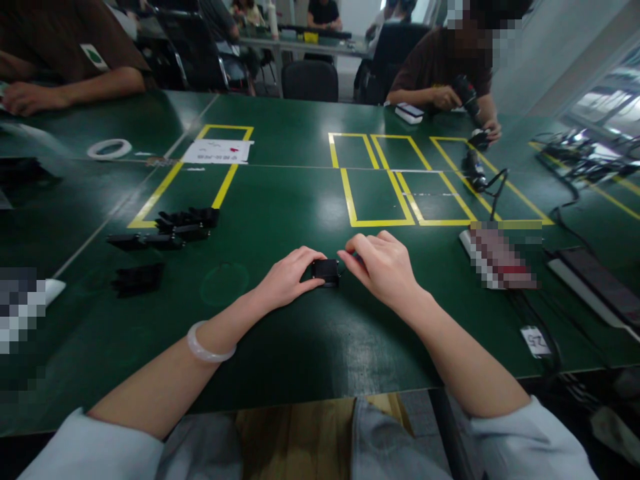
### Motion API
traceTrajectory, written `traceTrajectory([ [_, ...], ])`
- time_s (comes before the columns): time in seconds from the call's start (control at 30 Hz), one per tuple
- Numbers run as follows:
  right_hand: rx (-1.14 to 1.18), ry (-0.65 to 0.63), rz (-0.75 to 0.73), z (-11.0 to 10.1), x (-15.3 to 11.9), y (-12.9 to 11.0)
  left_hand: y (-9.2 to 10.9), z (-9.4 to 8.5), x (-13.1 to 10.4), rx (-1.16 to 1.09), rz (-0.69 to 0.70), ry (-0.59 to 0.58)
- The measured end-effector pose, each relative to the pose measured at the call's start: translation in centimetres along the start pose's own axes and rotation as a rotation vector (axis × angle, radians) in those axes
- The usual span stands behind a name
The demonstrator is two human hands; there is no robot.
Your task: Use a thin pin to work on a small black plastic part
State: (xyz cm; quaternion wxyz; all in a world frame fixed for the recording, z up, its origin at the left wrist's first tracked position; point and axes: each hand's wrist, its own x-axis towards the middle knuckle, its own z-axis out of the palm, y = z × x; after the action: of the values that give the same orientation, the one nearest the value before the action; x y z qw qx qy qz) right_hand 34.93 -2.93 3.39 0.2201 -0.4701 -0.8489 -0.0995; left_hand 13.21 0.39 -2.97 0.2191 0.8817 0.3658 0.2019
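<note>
A small black block-like part (pixel 326 272) rests on the green table between my hands. My left hand (pixel 293 275) grips it from the left, thumb along the near edge and fingers at the far edge. Just right of the part, my right hand (pixel 383 267) is closed, thumb and index finger pinched together near its right side; anything between those fingertips is too small to make out. Several similar black parts (pixel 165 240) lie in a group to the left, with another black piece (pixel 139 279) nearer to me.
Yellow tape outlines (pixel 383 223) mark the green table (pixel 280 200). A tape roll (pixel 109 149) and white paper sheet (pixel 219 151) lie far left. Devices (pixel 500 257) and cables (pixel 575 157) are at right. Across the table, a person's hand (pixel 445 98) holds a dark tool.
</note>
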Motion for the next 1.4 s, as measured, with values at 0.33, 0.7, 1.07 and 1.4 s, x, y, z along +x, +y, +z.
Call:
traceTrajectory([
  [0.33, 0.049, -0.298, -0.058, -2.1, 2.9, 0.2, 0.0, 0.0, -0.1, 0.007, -0.011, -0.010],
  [0.7, -0.032, -0.362, -0.146, -2.9, 3.3, -0.1, -0.1, 0.0, -0.1, -0.001, -0.007, -0.005],
  [1.07, -0.135, -0.315, -0.157, -2.5, 2.9, -1.2, 0.0, 0.0, 0.0, 0.022, -0.026, -0.015],
  [1.4, -0.107, -0.313, -0.112, -2.5, 2.8, -1.2, 0.0, -0.1, 0.0, -0.001, -0.015, -0.009],
])
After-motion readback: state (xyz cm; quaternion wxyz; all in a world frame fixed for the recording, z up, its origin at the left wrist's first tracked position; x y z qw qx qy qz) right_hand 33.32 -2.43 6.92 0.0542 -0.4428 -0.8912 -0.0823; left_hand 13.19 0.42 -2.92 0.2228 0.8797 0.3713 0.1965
